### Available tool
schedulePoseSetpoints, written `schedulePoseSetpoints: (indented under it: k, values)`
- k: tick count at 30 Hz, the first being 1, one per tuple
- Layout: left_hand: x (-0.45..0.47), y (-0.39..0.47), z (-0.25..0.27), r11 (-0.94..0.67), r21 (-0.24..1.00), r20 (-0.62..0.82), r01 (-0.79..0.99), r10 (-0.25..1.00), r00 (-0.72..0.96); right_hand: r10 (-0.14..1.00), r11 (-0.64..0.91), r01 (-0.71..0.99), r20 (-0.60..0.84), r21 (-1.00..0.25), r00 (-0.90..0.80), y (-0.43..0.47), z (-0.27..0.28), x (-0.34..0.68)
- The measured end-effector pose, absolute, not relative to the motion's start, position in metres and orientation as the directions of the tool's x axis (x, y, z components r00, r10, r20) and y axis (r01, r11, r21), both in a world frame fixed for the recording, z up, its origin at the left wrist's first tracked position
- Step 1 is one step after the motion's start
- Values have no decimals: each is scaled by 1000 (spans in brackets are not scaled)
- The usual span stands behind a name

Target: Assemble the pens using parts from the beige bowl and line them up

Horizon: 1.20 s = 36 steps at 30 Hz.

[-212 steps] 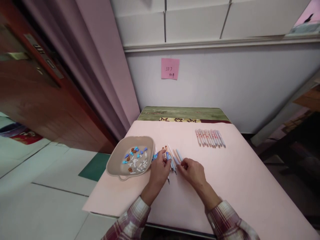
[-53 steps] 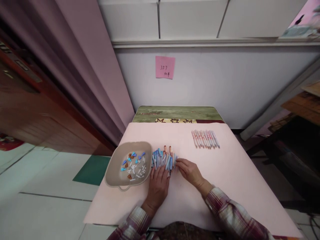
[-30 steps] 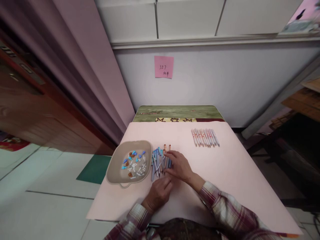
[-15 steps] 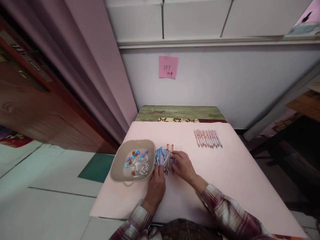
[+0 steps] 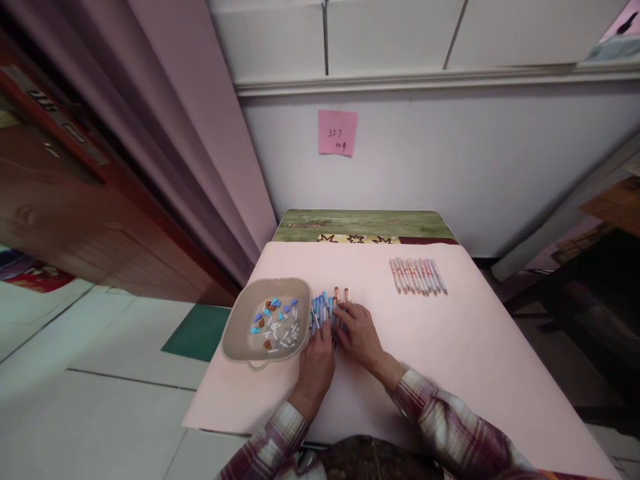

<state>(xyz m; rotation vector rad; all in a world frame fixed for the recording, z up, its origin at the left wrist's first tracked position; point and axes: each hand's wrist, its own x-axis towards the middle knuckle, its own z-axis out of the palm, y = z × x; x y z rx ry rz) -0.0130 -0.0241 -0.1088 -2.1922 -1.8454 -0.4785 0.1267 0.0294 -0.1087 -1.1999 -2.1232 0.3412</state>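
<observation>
Pens (image 5: pixel 321 307) lay bunched just right of the basin (image 5: pixel 235 341).
The left hand (image 5: pixel 318 365) touched their near ends, the right hand (image 5: pixel 364 339) curved over them, perhaps to align them; neither grip could be told. The basin held small pieces (image 5: pixel 267 345), likely for containment.

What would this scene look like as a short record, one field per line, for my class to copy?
Surface: pink table cover
Left hand: fingers at the near ends of a cluster of pens
Right hand: over the right side of that cluster
Basin: beige, left of the cluster, holding blue pieces, brown pieces and small white sticks
Far right: row of pens, side by side
Wall: pink sticky note, handwritten "357"
</observation>
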Motion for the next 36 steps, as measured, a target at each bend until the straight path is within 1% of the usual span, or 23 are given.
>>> schedulePoseSetpoints:
  k: [3,6,8,11,12,14,15,17,20,24,27,32,36]
  values:
    - [-12,-23,-108,-167,39,371,985,918,141,831,548,645,433,-533,-348,30,-107,132]
    - [-16,-30,-104,-229,41,399,972,896,195,856,490,647,461,-584,-233,30,-106,146]
    - [-24,-39,-100,-345,22,446,938,843,299,873,431,651,472,-625,-124,28,-108,159]
    - [-41,-56,-91,-526,-52,542,849,699,467,902,320,629,432,-708,28,22,-115,181]
    - [-47,-62,-88,-554,-77,580,829,652,489,917,273,619,394,-736,65,19,-117,188]
    - [-58,-68,-79,-531,-97,645,842,611,459,945,183,624,311,-760,103,12,-120,196]
    - [-62,-70,-74,-492,-93,671,865,611,420,954,151,643,282,-751,106,9,-121,199]
    - [-68,-69,-66,-405,-74,697,911,633,337,961,135,696,263,-705,80,4,-119,199]
    - [-74,-63,-59,-343,-50,687,938,670,281,959,189,740,283,-646,2,-1,-114,192]
    - [-80,-59,-61,-328,-44,619,944,732,283,955,255,753,280,-607,-98,-4,-109,183]
    - [-83,-60,-67,-318,-63,585,946,756,293,953,279,773,261,-570,-152,-6,-109,180]
    - [-83,-60,-73,-302,-101,586,948,752,302,957,281,802,221,-527,-190,-8,-114,178]
    - [-83,-58,-76,-299,-125,587,946,747,314,954,290,803,228,-521,-196,-7,-113,178]
